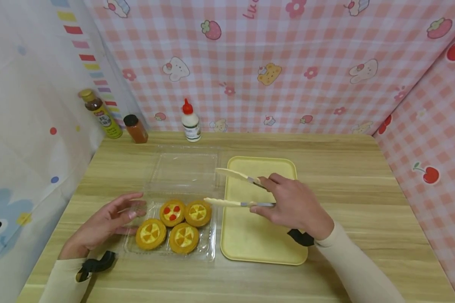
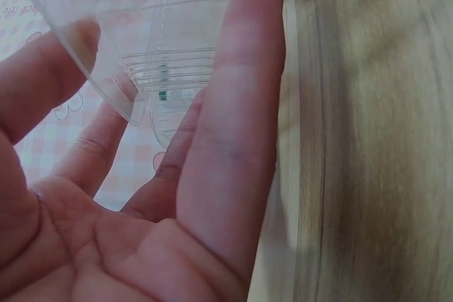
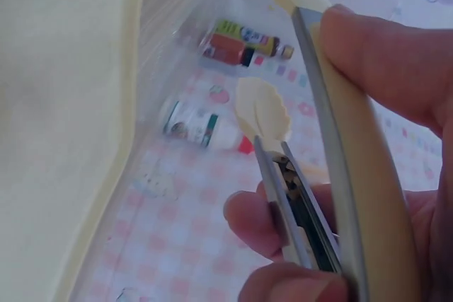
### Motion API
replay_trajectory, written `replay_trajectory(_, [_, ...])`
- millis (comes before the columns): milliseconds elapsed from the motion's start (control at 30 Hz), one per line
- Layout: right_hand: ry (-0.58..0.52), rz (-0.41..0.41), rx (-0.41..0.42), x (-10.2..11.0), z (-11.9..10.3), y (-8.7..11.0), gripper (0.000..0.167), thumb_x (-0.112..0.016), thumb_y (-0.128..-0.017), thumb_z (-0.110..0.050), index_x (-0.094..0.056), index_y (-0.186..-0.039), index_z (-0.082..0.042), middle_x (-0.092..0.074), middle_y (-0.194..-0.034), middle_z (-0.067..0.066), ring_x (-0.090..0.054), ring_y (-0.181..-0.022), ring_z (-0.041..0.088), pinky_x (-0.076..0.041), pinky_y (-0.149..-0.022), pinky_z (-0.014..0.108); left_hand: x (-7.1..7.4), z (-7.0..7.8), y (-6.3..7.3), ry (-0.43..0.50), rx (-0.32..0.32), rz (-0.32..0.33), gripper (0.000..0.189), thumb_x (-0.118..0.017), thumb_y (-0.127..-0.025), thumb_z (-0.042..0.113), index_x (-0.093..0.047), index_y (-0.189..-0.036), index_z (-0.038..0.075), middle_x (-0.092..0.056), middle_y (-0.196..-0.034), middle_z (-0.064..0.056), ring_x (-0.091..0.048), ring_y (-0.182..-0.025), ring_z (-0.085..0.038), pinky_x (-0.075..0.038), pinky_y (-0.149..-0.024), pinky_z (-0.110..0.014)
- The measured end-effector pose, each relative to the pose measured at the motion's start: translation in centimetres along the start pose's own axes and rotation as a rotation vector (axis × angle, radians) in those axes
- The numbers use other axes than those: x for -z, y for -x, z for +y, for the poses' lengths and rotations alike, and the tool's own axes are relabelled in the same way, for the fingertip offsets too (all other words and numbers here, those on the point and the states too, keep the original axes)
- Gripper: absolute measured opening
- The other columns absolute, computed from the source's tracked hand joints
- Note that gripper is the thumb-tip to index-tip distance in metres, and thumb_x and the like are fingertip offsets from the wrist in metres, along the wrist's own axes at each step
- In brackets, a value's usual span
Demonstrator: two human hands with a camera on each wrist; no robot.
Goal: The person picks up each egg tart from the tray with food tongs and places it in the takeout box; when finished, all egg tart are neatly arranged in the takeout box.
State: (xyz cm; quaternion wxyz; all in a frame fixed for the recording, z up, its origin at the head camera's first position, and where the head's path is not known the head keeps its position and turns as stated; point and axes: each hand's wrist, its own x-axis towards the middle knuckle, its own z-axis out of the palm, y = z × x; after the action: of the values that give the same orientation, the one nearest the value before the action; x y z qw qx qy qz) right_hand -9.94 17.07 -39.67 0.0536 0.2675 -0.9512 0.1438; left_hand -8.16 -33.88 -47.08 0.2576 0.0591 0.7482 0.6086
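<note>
My right hand [image 1: 293,204] grips tongs [image 1: 259,204] with metal arms and cream, leaf-shaped tips. The arms stand spread apart with nothing between them, above the yellow tray [image 1: 263,248]. The lower tip hangs by the upper right tart [image 1: 198,213]. Several round tarts, one with red pieces [image 1: 172,213], the others with orange wedges, lie in a clear plastic box [image 1: 207,248] with its lid [image 1: 186,168] folded back. My left hand [image 1: 102,225] is at the box's left side, fingers extended. In the left wrist view, a finger [image 2: 233,118] lies along the clear wall.
Along the back edge stand a yellow-labelled bottle [image 1: 102,115], an orange-red jar with a black cap [image 1: 135,129] and a white squeeze bottle with a red tip [image 1: 191,124]. A pink checked cloth [image 1: 242,54] hangs behind the wooden table [image 1: 349,176].
</note>
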Motion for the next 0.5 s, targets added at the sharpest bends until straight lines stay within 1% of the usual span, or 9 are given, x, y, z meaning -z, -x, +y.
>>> replay_trajectory(233, [-0.025, 0.030, -0.047, -0.1, 2.2, 1.2, 0.074, -0.080, -0.085, -0.063, -0.069, -0.135, -0.009, -0.069, -0.105, 0.002, -0.064, -0.074, 0.015, -0.058, -0.065, 0.036, -0.1, 0.3, 0.0, 0.005, 0.007, 0.001, 0.054, -0.052, -0.113, 0.020, -0.033, -0.164, 0.013, -0.055, -0.150, 0.005, -0.066, -0.125, -0.005, -0.065, -0.091, -0.044])
replay_trajectory(333, [-0.036, 0.050, -0.070, -0.2, 3.3, 1.8, 0.075, -0.080, -0.087, -0.061, -0.066, -0.136, -0.007, -0.069, -0.106, 0.006, -0.064, -0.074, 0.017, -0.058, -0.065, 0.038, -0.1, 0.2, 0.0, 0.003, 0.007, 0.000, 0.054, -0.051, -0.113, 0.019, -0.032, -0.164, 0.013, -0.055, -0.149, 0.007, -0.066, -0.124, -0.005, -0.065, -0.091, -0.045])
replay_trajectory(400, [-0.044, 0.059, -0.087, -0.3, 4.0, 2.1, 0.074, -0.080, -0.088, -0.059, -0.064, -0.135, -0.004, -0.068, -0.106, 0.008, -0.062, -0.071, 0.017, -0.057, -0.064, 0.038, -0.1, 0.1, 0.0, 0.003, 0.002, -0.002, 0.053, -0.050, -0.114, 0.019, -0.033, -0.164, 0.013, -0.056, -0.148, 0.010, -0.066, -0.124, -0.005, -0.065, -0.090, -0.044])
replay_trajectory(500, [-0.047, 0.057, -0.127, -0.4, 5.0, 2.7, 0.074, -0.078, -0.091, -0.058, -0.062, -0.136, -0.001, -0.067, -0.112, 0.012, -0.062, -0.073, 0.019, -0.057, -0.066, 0.041, -0.1, 0.0, 0.0, 0.007, -0.005, -0.006, 0.053, -0.050, -0.114, 0.018, -0.033, -0.163, 0.013, -0.057, -0.147, 0.010, -0.066, -0.124, -0.005, -0.065, -0.090, -0.045])
